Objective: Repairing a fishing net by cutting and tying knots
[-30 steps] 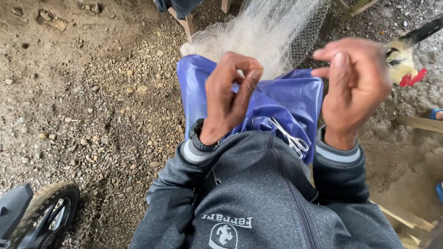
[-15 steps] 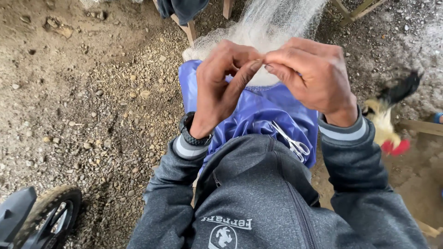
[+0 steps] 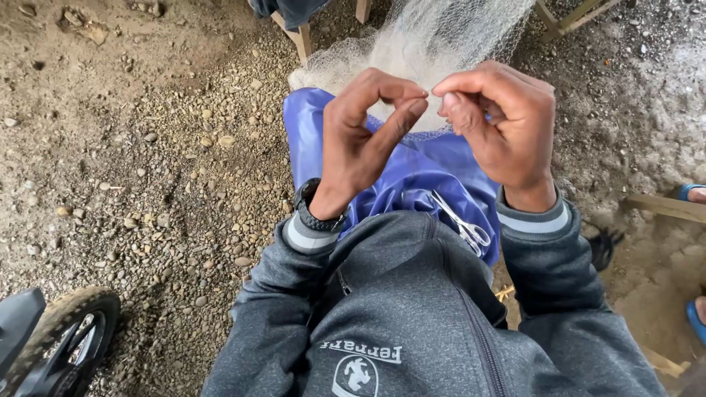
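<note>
A fine whitish net (image 3: 426, 44) hangs down in front of me onto my lap, which is covered by shiny blue cloth (image 3: 412, 176). My left hand (image 3: 360, 140) has thumb and forefinger pinched together at the net's lower edge. Close beside it, my right hand (image 3: 504, 125) also pinches with its fingertips, the two hands nearly touching. Whatever thin thread lies between the fingers is too fine to make out. Small metal scissors (image 3: 462, 222) lie on the blue cloth below my right wrist. A dark watch (image 3: 312, 209) sits on my left wrist.
Gravel and dirt ground (image 3: 147, 147) spreads to the left. A knobby tyre (image 3: 70, 331) stands at the bottom left. Wooden stool legs (image 3: 298, 33) are at the top, a wooden plank (image 3: 665, 206) and a blue sandal (image 3: 695, 316) at the right.
My right hand came in from the right to meet the left at the net's edge. A chicken seen at the right earlier has left the view.
</note>
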